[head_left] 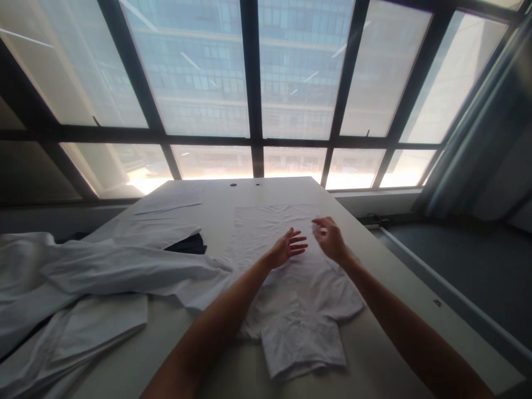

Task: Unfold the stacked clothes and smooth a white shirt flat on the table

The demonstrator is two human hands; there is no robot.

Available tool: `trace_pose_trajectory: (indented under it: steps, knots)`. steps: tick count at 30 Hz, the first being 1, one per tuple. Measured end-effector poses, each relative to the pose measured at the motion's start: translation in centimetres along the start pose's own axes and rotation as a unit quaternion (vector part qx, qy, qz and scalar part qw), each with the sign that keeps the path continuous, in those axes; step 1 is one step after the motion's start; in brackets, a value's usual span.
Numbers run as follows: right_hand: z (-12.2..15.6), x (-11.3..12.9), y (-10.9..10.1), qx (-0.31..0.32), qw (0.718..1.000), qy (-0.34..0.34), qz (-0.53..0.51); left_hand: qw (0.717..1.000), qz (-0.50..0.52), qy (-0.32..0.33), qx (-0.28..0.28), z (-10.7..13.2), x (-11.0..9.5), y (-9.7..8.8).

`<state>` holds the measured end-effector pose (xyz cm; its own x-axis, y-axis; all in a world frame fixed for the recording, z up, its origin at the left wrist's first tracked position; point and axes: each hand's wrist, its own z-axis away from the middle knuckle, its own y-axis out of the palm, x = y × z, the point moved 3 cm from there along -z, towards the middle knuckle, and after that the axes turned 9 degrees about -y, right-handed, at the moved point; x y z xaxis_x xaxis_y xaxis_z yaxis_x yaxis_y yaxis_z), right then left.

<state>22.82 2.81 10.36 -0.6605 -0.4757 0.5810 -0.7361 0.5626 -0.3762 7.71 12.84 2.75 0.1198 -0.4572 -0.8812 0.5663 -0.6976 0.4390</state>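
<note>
A white T-shirt (291,299) lies spread flat on the pale table (386,332), its collar end toward me and its hem toward the window. My left hand (287,247) hovers just over the shirt's middle, fingers stretched out and apart, holding nothing. My right hand (330,237) is close beside it, above the shirt's right part, fingers loosely curled with the tips near each other; nothing shows between them.
A heap of white garments (83,288) covers the table's left side, with a dark piece (189,245) under it. Flat white sheets (168,202) lie at the far left. Large windows (253,83) stand behind the table; a grey curtain (486,144) hangs at the right.
</note>
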Motion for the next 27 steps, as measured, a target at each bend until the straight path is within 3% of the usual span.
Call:
trace_pose_trajectory:
  steps: [3,5,7,10,12,15,18,21,27]
  knots:
    - [0.9,3.2,4.0,0.182,0.976,-0.038,-0.116,0.998,0.051,-0.033,0.026,0.8,-0.2,-0.3]
    - [1.5,3.7,4.1,0.209,0.967,-0.056,-0.133,0.999,0.032,-0.042,-0.009,1.2,-0.4,-1.0]
    - [1.6,2.6,2.7,0.167,0.977,-0.039,-0.129,0.997,-0.006,-0.048,-0.059,1.4,-0.7,-1.8]
    - [1.5,-1.2,-1.0,0.062,0.994,0.030,-0.080,0.992,-0.047,-0.051,-0.108,1.5,-1.6,-3.1]
    - [1.8,-4.2,-3.6,-0.003,0.997,0.080,-0.017,0.989,-0.062,-0.062,-0.119,1.9,-2.5,-4.0]
    - [3.1,-8.0,-6.7,-0.044,0.989,0.129,0.056,0.985,-0.121,-0.074,-0.099,3.0,-4.8,-5.4]
    - [4.8,-10.4,-8.2,-0.049,0.981,0.163,0.091,0.975,-0.184,-0.073,-0.100,4.4,-7.3,-7.1]
    - [6.2,-11.8,-8.6,-0.026,0.974,0.202,0.101,0.967,-0.181,-0.057,-0.172,5.4,-9.4,-9.1]
    - [7.0,-12.8,-8.6,0.044,0.962,0.253,0.094,0.964,0.005,0.033,-0.265,5.6,-11.0,-12.3]
